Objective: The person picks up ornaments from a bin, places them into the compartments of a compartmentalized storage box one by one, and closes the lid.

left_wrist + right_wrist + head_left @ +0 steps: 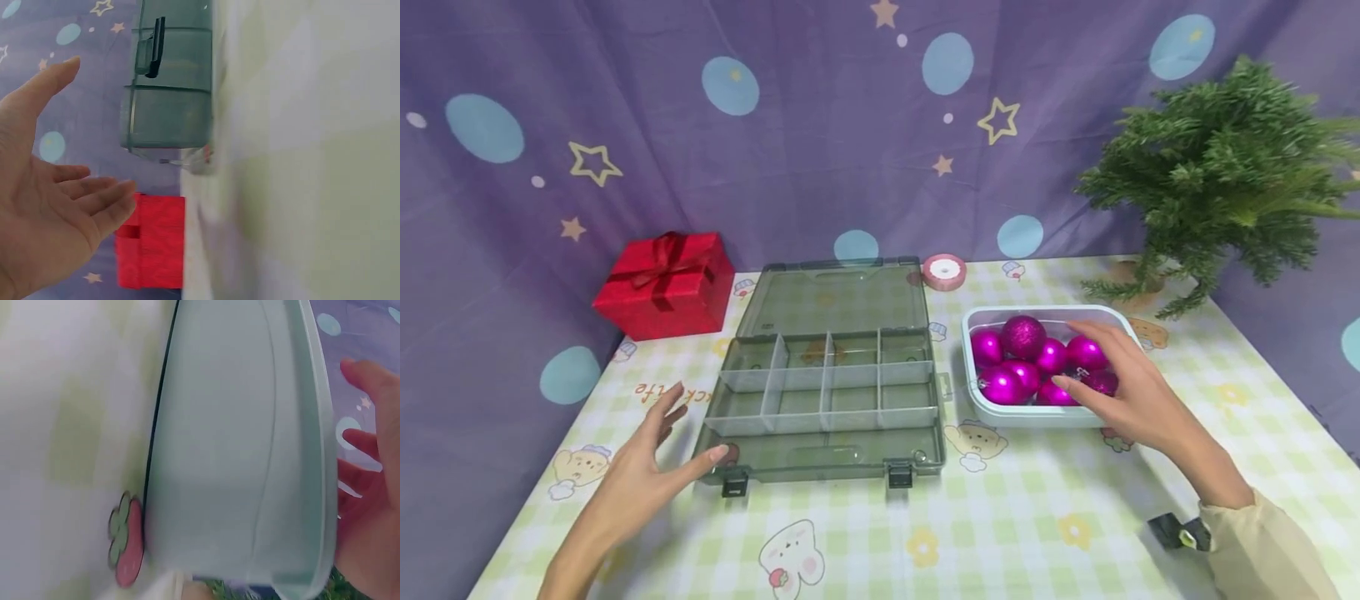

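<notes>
A pale blue tub [1030,414] holds several shiny magenta ball ornaments [1024,337], one of them glittery. Over the tub's right side reaches my right hand [1131,392], thumb and fingers spread above the ornaments; in the right wrist view the hand [369,469] shows beyond the tub's rim [322,425], gripping nothing. To the left lies a grey-green clear organizer box [827,450], its lid [835,300] folded back and its compartments bare. Beside its left front corner my left hand [647,467] hovers with fingers apart, holding nothing, also in the left wrist view.
A red gift box [666,287] with a ribbon bow stands at the back left. Behind the organizer lies a pink ribbon spool [944,272]. A small artificial fir tree [1217,167] rises at the back right. A checked cloth [1000,533] covers the table.
</notes>
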`<act>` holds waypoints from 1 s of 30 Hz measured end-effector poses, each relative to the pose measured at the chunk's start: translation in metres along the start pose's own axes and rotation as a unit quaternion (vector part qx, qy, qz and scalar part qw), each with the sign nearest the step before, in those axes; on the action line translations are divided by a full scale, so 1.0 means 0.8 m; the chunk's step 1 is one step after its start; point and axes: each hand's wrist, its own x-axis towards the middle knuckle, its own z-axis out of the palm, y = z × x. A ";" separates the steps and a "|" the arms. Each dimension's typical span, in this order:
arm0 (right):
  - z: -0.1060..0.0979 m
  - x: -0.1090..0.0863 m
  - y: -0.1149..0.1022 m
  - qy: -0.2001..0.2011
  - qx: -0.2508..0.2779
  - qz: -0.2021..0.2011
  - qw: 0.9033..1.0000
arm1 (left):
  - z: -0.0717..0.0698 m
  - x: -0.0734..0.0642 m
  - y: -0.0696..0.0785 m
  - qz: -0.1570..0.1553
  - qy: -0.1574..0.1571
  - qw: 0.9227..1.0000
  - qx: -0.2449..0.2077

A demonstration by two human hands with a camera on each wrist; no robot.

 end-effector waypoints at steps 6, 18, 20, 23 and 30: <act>0.009 0.023 0.004 0.002 0.019 0.007 1.000 | 0.008 -0.004 -0.015 -0.003 -0.029 0.996 -0.086; 0.021 0.048 0.005 -0.027 0.055 0.043 0.997 | 0.015 -0.013 -0.043 0.027 -0.039 0.993 -0.111; 0.022 0.050 0.007 -0.036 0.063 0.051 0.996 | 0.017 -0.012 -0.046 0.034 -0.035 0.992 -0.116; 0.024 0.050 0.007 -0.048 0.069 0.066 0.994 | 0.019 -0.012 -0.050 0.033 -0.034 0.992 -0.121; 0.026 0.057 0.009 -0.058 0.061 0.087 0.993 | 0.019 -0.012 -0.050 0.018 -0.032 0.991 -0.125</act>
